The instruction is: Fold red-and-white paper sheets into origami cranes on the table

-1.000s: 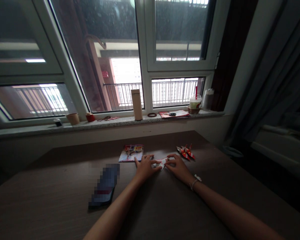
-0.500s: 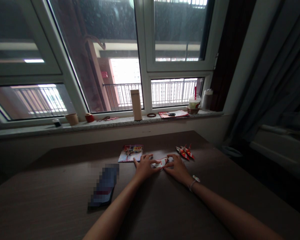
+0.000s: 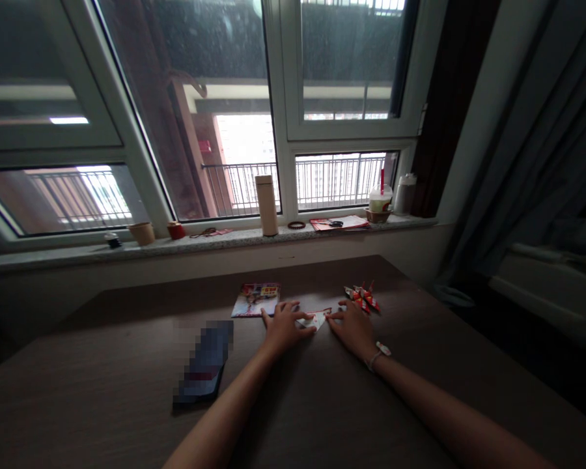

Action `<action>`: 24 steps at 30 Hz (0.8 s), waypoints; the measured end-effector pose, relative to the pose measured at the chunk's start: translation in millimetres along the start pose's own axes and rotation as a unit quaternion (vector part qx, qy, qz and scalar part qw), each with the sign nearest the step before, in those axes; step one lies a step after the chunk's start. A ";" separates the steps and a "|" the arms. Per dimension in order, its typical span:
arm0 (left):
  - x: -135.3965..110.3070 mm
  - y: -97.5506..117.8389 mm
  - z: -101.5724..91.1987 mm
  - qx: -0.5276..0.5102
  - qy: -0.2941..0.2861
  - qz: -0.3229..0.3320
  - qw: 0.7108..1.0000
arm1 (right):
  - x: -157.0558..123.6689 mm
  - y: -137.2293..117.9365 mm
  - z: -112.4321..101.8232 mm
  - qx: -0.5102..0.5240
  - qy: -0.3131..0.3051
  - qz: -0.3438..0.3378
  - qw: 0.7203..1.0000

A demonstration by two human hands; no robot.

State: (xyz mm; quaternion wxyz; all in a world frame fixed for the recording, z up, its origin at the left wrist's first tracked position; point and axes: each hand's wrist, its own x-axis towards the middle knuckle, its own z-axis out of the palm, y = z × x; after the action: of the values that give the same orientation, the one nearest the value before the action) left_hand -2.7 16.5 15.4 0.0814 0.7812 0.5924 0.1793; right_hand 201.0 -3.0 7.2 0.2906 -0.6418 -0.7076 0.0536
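Observation:
A small piece of folded paper [image 3: 316,320], white with red print and a red upper edge, lies on the brown table between my hands. My left hand [image 3: 282,329] holds its left part down, thumb along the lower edge and fingertips on the paper. At the paper's right corner, my right hand [image 3: 355,331] pinches with thumb and index finger close together; the exact grip is too small to make out. Just beyond this hand sit several red and white folded paper pieces [image 3: 364,298] with pointed ends. Past my left hand lies a stack of printed paper [image 3: 254,301].
A dark, pixelated flat object [image 3: 205,361] lies left of my left forearm. On the windowsill [image 3: 224,242] stand a beige bottle [image 3: 266,205], a paper cup [image 3: 142,233], a drink cup with a red straw [image 3: 379,198], and scissors [image 3: 336,223] on red and white sheets.
My right hand has shifted slightly right, from over the folded paper to its right corner, uncovering more of it. The paper now looks flatter and more triangular. My left hand stays put.

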 end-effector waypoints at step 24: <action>-1.4 2.2 -1.0 0.017 -0.008 -0.004 1.000 | 7.0 5.3 4.5 -0.121 0.017 -0.006 0.993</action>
State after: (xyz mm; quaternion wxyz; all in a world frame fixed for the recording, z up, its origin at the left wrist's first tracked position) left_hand -1.4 14.4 16.9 0.0735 0.7814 0.5979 0.1629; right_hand 203.4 5.9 3.5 0.2233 -0.6687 -0.7078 -0.0447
